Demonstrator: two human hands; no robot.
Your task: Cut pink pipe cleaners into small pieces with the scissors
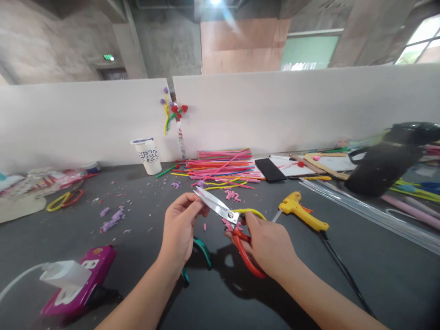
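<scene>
My right hand (271,243) grips a pair of scissors (217,205) by its red and yellow handles. The steel blades look closed or nearly so and point up and left. Near their tips, the thumb and fingers of my left hand (178,224) are pinched together; whatever they hold is hidden. Below lies a tool with teal handles (203,253), partly covered by my left hand. Small pink cut pieces (233,195) lie on the dark table past the scissors, with more under the blades. Behind them is a pile of colourful pipe cleaners (220,167).
A yellow glue gun (302,213) with a black cord lies at right, near clear rods (371,215) and a black jug (388,160). A phone (270,169) and a paper cup (147,156) stand farther back. At left are a purple power strip (99,261), purple scraps (112,221) and other scissors (65,200).
</scene>
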